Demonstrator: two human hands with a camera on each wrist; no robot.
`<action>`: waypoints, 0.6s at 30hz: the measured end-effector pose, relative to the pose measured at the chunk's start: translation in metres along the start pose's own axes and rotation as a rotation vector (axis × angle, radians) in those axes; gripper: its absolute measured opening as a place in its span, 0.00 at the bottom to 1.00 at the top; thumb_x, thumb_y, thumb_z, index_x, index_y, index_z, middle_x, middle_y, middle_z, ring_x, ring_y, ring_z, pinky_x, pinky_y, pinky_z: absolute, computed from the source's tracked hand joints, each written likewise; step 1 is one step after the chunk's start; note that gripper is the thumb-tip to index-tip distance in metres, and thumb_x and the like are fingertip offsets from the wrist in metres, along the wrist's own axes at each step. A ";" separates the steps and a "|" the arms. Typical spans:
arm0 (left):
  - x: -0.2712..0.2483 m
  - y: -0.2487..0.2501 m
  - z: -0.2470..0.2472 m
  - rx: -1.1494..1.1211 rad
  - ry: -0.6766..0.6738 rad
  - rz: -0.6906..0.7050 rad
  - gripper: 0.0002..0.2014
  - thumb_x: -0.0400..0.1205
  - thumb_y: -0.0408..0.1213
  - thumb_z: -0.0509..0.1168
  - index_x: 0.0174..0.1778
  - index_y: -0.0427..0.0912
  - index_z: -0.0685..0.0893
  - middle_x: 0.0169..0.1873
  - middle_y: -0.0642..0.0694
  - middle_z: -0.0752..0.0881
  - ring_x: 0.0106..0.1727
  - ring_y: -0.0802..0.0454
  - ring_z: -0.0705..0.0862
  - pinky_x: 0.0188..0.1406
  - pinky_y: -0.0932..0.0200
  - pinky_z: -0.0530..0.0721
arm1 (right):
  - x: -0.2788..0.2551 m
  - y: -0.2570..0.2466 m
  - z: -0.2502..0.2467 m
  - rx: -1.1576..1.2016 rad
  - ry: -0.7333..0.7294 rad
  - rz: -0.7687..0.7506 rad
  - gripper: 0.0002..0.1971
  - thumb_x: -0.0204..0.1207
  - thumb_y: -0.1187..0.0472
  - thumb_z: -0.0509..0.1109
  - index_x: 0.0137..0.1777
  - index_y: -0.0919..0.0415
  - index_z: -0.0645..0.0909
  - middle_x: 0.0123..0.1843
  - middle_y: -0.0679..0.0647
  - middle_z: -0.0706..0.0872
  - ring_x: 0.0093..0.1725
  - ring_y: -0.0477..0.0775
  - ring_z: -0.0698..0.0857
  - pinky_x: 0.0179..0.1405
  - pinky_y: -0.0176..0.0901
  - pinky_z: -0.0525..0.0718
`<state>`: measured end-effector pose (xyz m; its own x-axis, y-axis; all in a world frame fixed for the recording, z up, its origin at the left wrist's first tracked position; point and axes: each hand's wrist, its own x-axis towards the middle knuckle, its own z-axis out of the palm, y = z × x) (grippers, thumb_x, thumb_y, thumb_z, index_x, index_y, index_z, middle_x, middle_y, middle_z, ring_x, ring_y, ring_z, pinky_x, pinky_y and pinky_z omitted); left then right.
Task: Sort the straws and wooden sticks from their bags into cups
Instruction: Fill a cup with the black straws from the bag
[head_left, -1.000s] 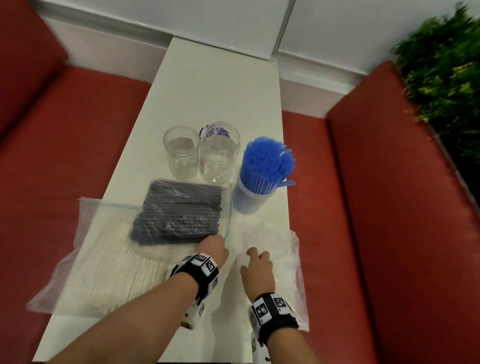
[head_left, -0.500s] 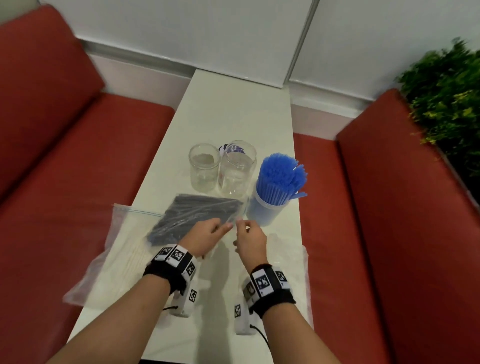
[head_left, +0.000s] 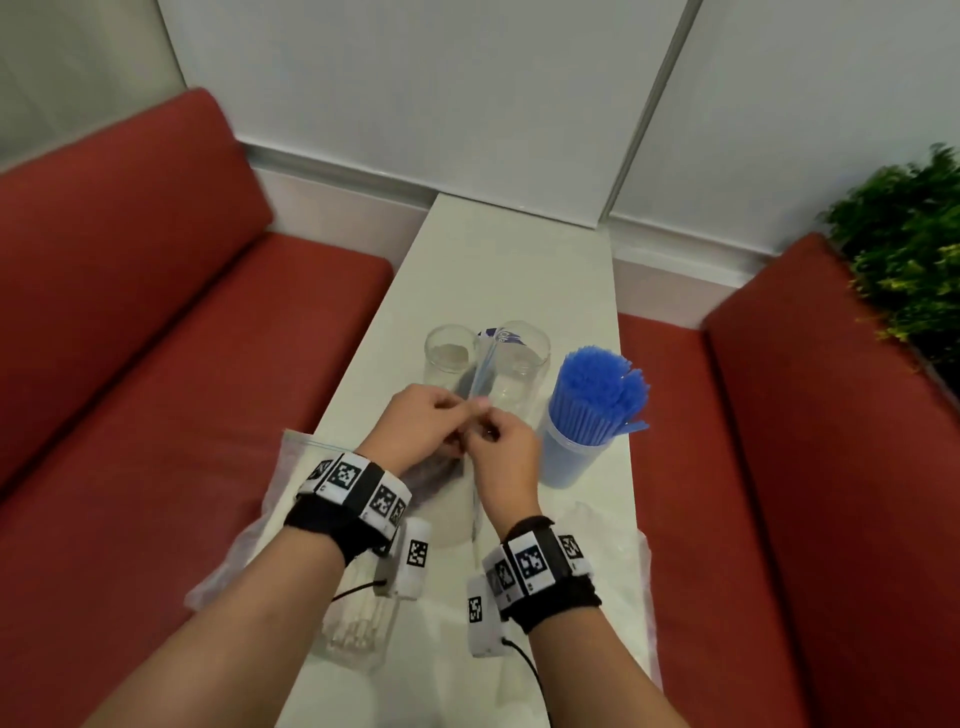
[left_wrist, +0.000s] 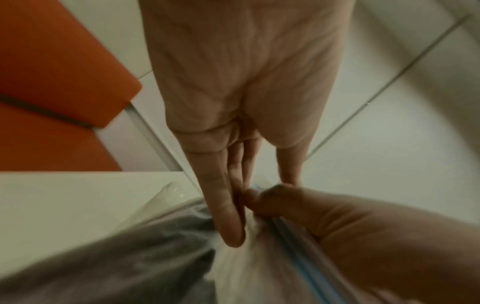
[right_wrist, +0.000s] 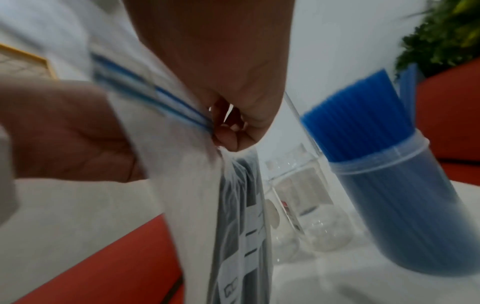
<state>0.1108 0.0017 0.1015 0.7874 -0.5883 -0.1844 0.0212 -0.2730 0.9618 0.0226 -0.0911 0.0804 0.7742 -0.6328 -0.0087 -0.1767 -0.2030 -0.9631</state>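
— What are your hands doing?

— My left hand (head_left: 415, 426) and right hand (head_left: 501, 449) meet above the table (head_left: 511, 260), each pinching the blue zip strip of a clear bag (right_wrist: 187, 185) held between them. Whether the zip is parted, I cannot tell.

— What's in it?

— Dark straws (right_wrist: 239, 236), blurred and mostly hidden behind my hands.

— And the cups?

— Two clear cups (head_left: 449, 353) stand mid-table, partly hidden by the bag. A cup of blue straws (head_left: 597, 395) sits at the right edge. A bag of pale sticks (head_left: 358, 623) lies under my left wrist at the left edge, half covered.
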 end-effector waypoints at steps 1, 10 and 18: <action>0.002 0.005 -0.003 0.091 0.016 0.025 0.13 0.79 0.48 0.72 0.39 0.41 0.92 0.29 0.45 0.91 0.33 0.51 0.90 0.33 0.59 0.89 | -0.001 -0.003 0.001 -0.017 -0.010 -0.019 0.09 0.81 0.65 0.73 0.39 0.55 0.87 0.35 0.49 0.88 0.31 0.34 0.81 0.32 0.26 0.77; 0.001 0.007 -0.008 -0.244 -0.076 -0.078 0.03 0.78 0.26 0.71 0.43 0.33 0.91 0.39 0.34 0.91 0.39 0.44 0.89 0.38 0.56 0.88 | 0.000 -0.007 -0.010 0.243 0.010 0.190 0.06 0.87 0.58 0.69 0.53 0.60 0.86 0.43 0.62 0.93 0.37 0.60 0.91 0.37 0.49 0.91; 0.007 0.002 -0.007 -0.209 -0.318 -0.132 0.06 0.75 0.29 0.76 0.43 0.29 0.90 0.43 0.25 0.87 0.51 0.25 0.86 0.61 0.36 0.82 | 0.001 -0.022 -0.021 0.147 0.007 0.177 0.16 0.88 0.61 0.68 0.45 0.74 0.86 0.42 0.69 0.92 0.40 0.68 0.94 0.42 0.61 0.94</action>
<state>0.1206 0.0026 0.1042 0.5401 -0.7736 -0.3313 0.2601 -0.2209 0.9400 0.0144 -0.1025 0.1072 0.7346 -0.6544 -0.1793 -0.2184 0.0221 -0.9756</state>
